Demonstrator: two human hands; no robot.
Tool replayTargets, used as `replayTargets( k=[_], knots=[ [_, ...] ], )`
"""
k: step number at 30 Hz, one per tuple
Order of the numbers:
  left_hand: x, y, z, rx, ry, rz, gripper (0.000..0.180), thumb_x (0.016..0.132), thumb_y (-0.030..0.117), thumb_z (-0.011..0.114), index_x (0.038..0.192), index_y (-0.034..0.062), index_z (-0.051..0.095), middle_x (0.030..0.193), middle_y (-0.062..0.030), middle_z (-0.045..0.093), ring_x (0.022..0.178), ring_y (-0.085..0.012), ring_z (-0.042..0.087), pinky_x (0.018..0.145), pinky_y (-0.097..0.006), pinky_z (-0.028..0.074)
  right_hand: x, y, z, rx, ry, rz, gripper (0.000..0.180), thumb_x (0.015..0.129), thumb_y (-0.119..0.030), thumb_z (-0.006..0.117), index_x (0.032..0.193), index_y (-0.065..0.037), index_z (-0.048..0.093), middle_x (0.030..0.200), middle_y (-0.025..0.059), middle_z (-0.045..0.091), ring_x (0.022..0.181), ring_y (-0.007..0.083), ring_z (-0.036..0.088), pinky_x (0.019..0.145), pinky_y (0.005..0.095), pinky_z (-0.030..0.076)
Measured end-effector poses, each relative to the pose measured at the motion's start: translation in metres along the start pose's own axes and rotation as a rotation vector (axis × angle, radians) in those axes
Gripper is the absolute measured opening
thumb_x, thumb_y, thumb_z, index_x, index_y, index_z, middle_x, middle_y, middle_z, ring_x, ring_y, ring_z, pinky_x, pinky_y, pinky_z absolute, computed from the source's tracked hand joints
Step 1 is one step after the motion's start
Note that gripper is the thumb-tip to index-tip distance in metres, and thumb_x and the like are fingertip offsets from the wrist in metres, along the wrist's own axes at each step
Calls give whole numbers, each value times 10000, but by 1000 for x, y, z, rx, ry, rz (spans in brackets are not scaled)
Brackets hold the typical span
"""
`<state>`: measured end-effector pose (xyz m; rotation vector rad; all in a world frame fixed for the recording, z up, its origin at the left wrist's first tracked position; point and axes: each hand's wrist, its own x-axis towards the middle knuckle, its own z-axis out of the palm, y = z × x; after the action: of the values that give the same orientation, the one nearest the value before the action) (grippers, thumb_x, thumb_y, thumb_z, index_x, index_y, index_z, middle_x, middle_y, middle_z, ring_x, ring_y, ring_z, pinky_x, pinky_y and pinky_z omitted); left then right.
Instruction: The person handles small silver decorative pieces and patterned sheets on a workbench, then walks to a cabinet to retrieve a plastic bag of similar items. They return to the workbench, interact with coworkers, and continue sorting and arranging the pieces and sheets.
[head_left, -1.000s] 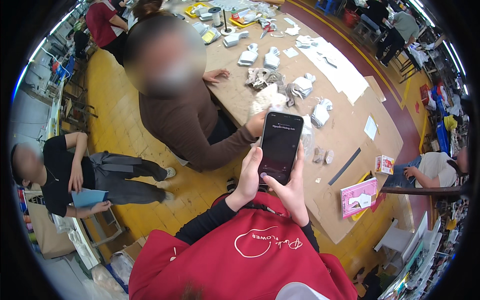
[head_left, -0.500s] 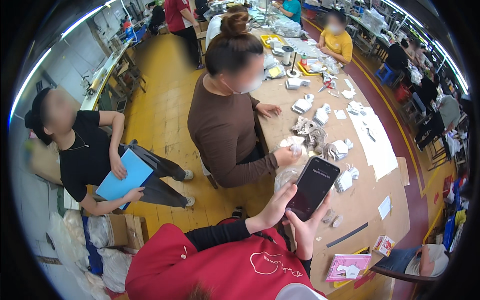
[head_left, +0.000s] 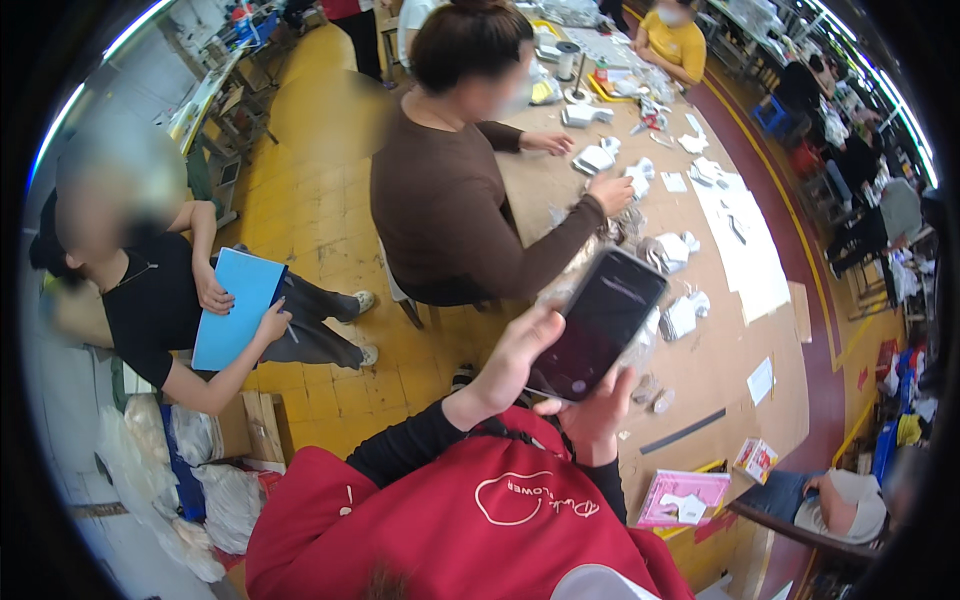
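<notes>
Two hands [head_left: 508, 366] I see, half-curled, holding dark phone [head_left: 600, 322] by edges. Judged light, stiff, slick, glass-fragile; I'd grip lower sides.

Brown table [head_left: 705, 365] with white stacks [head_left: 680, 319], scissors [head_left: 654, 121], dark strip [head_left: 683, 431]

Two hands [head_left: 515, 360] [head_left: 597, 412] (one left, one right) are at one phone [head_left: 598, 325]; left of it is one blue folder [head_left: 232, 310]; lower right, one dark strip [head_left: 683, 431], one pink book [head_left: 658, 494].
</notes>
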<state>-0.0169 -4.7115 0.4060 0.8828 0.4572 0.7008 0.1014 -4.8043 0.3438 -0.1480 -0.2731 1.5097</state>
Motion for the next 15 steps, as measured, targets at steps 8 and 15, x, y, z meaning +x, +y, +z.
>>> replayTargets(
  k=[8, 15],
  knots=[
    [12, 51, 50, 535, -543, 539, 397, 1007, 328, 471, 1232, 20, 582, 1393, -155, 453, 1299, -305, 404, 1081, -419, 287, -52, -46, 45, -468, -128, -216, 814, 874, -660, 380, 1486, -157, 191, 1456, 167, 347, 1304, 411, 406, 796, 647, 532],
    [17, 24, 28, 470, -484, 254, 329, 1014, 257, 479, 1245, 40, 569, 1243, -102, 577, 1217, -204, 495, 1056, -343, 340, -97, -108, 73, -773, -107, -318, 773, 854, -581, 416, 1456, -138, 224, 1459, 189, 331, 1310, 430, 384, 828, 654, 497]
  ],
)
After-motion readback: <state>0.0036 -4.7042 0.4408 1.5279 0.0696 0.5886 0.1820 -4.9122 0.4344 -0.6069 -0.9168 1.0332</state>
